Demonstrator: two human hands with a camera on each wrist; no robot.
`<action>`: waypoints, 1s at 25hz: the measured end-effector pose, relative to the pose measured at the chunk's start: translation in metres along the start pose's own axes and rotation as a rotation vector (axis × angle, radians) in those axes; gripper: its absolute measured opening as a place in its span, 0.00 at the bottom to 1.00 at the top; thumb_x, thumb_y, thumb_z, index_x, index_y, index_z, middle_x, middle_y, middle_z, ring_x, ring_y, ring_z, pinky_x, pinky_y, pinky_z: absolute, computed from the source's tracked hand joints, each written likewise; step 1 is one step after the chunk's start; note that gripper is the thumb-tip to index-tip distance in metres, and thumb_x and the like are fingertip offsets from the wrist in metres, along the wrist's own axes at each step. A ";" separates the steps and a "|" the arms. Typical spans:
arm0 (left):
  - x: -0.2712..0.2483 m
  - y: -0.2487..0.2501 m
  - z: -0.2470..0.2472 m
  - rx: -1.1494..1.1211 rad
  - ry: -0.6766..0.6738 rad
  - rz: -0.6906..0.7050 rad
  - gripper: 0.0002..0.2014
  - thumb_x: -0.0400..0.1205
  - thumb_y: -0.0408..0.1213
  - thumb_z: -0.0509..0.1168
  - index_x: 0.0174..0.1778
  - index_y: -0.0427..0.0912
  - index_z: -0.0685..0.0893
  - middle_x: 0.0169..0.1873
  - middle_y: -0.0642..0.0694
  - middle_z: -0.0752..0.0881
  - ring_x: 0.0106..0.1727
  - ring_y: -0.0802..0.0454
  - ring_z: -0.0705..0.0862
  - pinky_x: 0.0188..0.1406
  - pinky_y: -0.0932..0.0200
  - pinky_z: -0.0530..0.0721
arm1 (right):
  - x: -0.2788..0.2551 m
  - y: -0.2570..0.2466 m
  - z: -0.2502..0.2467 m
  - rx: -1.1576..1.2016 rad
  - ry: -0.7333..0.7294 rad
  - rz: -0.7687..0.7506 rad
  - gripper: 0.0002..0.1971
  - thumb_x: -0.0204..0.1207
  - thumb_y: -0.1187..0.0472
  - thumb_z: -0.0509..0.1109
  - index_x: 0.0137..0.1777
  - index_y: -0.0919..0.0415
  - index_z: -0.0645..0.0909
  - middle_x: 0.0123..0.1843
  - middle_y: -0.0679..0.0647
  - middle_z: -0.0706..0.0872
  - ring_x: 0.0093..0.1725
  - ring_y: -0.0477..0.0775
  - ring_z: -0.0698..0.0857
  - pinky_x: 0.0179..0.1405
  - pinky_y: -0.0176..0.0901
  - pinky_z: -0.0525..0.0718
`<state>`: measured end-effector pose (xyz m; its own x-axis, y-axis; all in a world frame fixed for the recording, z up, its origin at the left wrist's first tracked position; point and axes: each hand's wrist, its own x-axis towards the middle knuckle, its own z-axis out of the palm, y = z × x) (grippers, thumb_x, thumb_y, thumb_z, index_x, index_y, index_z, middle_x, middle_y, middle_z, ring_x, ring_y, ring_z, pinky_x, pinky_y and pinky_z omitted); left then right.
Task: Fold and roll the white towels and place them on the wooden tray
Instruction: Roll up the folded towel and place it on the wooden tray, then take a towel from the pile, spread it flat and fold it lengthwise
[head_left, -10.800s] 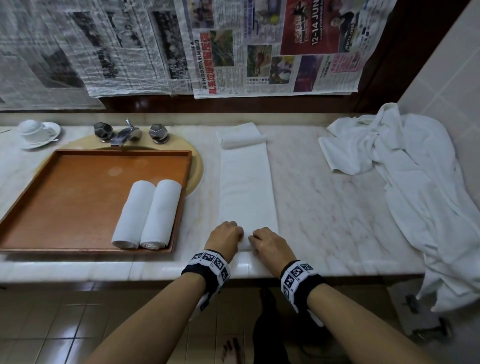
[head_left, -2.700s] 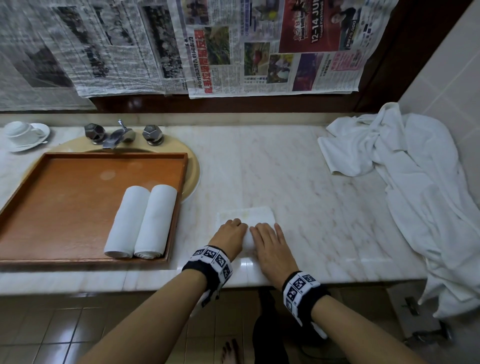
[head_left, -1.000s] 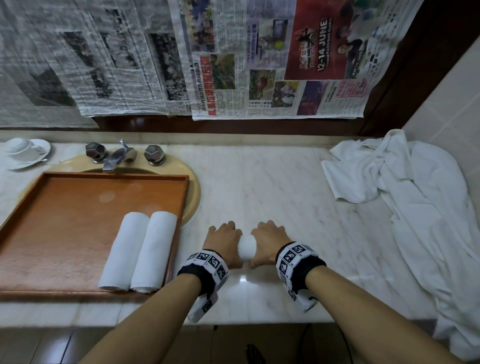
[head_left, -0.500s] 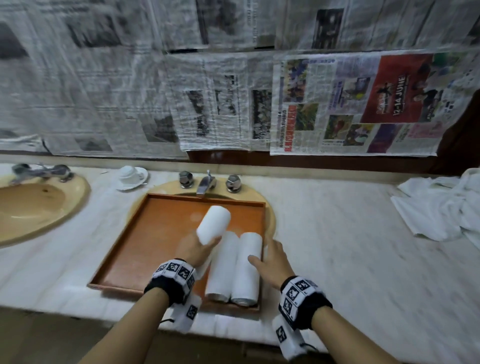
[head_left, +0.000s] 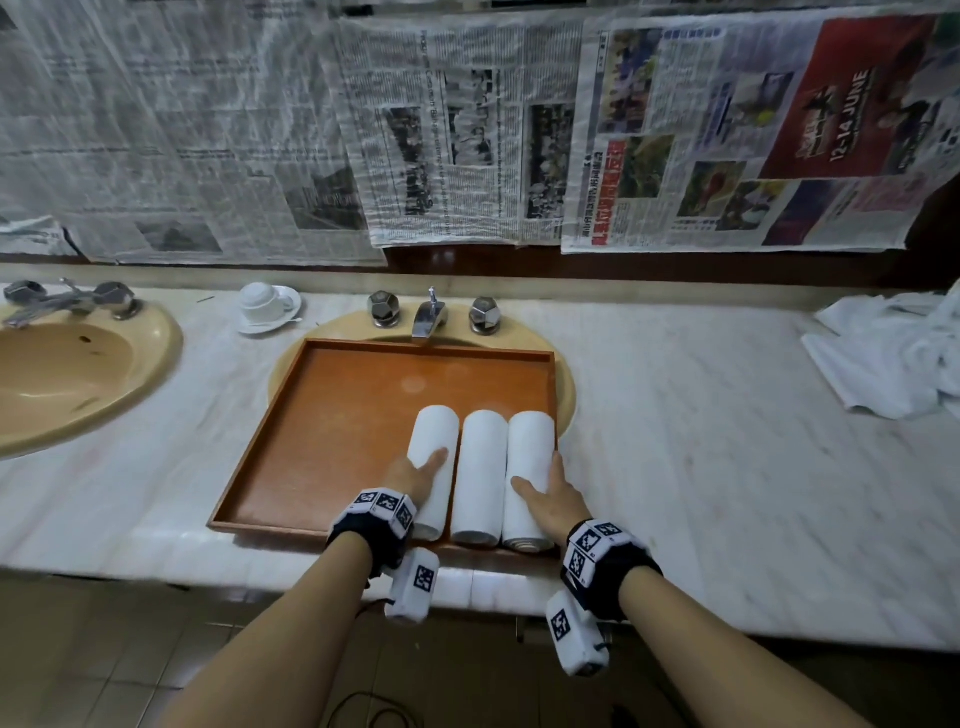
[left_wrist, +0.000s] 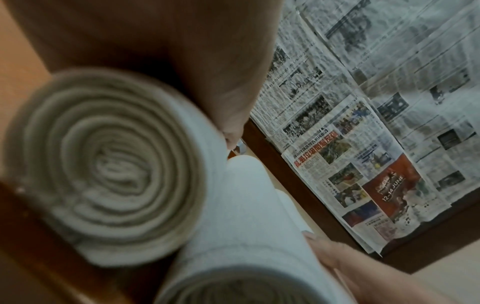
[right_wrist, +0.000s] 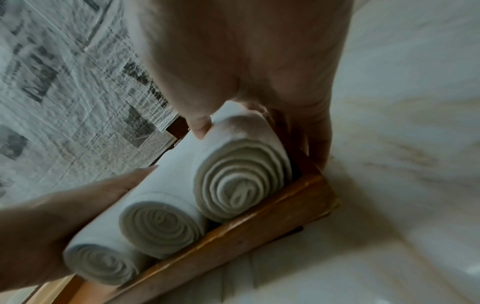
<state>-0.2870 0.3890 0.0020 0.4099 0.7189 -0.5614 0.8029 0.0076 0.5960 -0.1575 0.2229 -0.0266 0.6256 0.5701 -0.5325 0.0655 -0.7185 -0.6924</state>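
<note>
- Looking down from the head view: wooden tray (head_left: 332, 415) sits over a sink (head_left: 565, 395) on the marble worktop (head_left: 701, 441). Three rolled towels lie side by side in the tray's right near corner, touching, long axes running front to back.
- Left hand (head_left: 418, 475) rests on the left roll (head_left: 434, 441), fingers fairly straight, palm on the cloth; no clear wrap-around grip. Right hand (head_left: 550, 493) cups the right roll (head_left: 530, 457), thumb on top, fingers down its outer side by the tray wall. Middle roll (head_left: 483, 457) untouched.
- Loose white towels (head_left: 893, 353) heaped at far right of the worktop, well apart. Upturned cup on a saucer (head_left: 267, 306) left of the tap (head_left: 430, 317); second sink (head_left: 67, 374) at far left. Newspapers (head_left: 457, 130) cover the wall.
- Left wrist view: blurred spiral end of the left roll (left_wrist: 103, 164) close up, palm over it; the middle roll (left_wrist: 246, 216) beside it.
- Right wrist view: three spiral ends against the tray's near rim (right_wrist: 233, 236); right hand (right_wrist: 246, 72) curled round the right roll (right_wrist: 241, 174), thumb pressing its top, fingers between roll and tray wall.
</note>
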 end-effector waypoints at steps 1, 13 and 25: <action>0.000 0.000 0.002 0.012 -0.003 0.020 0.26 0.83 0.59 0.60 0.53 0.35 0.80 0.43 0.41 0.82 0.39 0.45 0.81 0.36 0.56 0.75 | -0.002 -0.002 -0.001 -0.001 0.000 0.000 0.43 0.81 0.40 0.61 0.86 0.51 0.39 0.81 0.60 0.67 0.76 0.65 0.71 0.73 0.51 0.71; -0.002 -0.002 0.001 0.009 -0.007 0.069 0.22 0.83 0.59 0.60 0.51 0.39 0.81 0.45 0.41 0.85 0.49 0.40 0.86 0.51 0.50 0.84 | -0.006 -0.008 -0.001 -0.018 0.006 0.037 0.43 0.82 0.40 0.59 0.86 0.53 0.37 0.82 0.62 0.64 0.77 0.64 0.70 0.73 0.50 0.69; -0.035 0.067 0.010 0.063 0.403 0.269 0.26 0.83 0.51 0.63 0.68 0.33 0.80 0.64 0.35 0.83 0.65 0.37 0.80 0.64 0.44 0.79 | -0.011 -0.047 -0.077 -0.064 0.067 -0.045 0.41 0.81 0.48 0.64 0.86 0.56 0.45 0.83 0.64 0.57 0.78 0.67 0.67 0.73 0.55 0.72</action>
<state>-0.2432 0.3574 0.0552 0.4163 0.9015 -0.1184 0.7215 -0.2483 0.6463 -0.1081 0.2198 0.0495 0.6712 0.5761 -0.4665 0.1426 -0.7179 -0.6813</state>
